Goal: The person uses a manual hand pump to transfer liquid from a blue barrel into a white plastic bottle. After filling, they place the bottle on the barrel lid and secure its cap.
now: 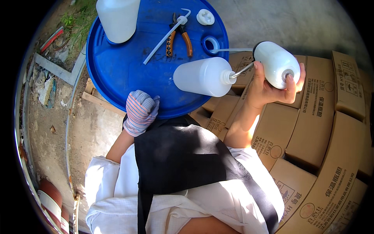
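Note:
My right hand (269, 87) is bare and grips a white plastic squeeze bulb (277, 62) of a hand pump, thumb over its end. A thin tube runs from the bulb into the open bung hole (210, 43) of a blue drum (128, 66), and a metal spout leads into the neck of a white plastic bottle (202, 77) lying on its side at the drum's edge. My left hand (141, 111), in a striped knit glove, is curled into a fist and rests on the drum's near rim, holding nothing.
On the drum lid lie orange-handled pliers (180, 36), a loose white tube with a cap (165, 37), a white bung cap (205, 16) and a large white jug (117, 18). Brown cardboard boxes (315, 117) are stacked on the right. Rubble and grass lie on the left.

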Demonstrator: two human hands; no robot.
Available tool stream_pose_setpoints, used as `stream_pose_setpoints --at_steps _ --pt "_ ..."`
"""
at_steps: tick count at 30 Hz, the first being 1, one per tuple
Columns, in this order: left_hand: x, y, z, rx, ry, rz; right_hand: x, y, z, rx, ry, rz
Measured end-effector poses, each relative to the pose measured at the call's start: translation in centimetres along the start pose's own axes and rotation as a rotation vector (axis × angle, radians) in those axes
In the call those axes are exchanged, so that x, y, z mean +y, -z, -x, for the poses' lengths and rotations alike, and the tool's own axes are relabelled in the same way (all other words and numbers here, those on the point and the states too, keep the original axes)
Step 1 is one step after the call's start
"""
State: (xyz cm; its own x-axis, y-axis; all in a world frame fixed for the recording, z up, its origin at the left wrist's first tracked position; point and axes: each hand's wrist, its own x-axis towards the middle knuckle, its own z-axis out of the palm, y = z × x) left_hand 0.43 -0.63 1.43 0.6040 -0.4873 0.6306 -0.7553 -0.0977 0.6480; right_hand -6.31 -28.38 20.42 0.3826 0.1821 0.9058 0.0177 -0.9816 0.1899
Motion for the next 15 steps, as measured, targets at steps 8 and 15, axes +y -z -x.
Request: stream_pose_setpoints --at_steps 8,15 --pt "0.20 -0.03 0.21 0.007 0.023 0.009 0.10 0.05 0.06 -0.021 0.030 0.003" --pt "0.27 0.13 0.04 -0.019 0.023 -0.049 0.21 0.24 -0.08 -0.030 0.029 0.004"
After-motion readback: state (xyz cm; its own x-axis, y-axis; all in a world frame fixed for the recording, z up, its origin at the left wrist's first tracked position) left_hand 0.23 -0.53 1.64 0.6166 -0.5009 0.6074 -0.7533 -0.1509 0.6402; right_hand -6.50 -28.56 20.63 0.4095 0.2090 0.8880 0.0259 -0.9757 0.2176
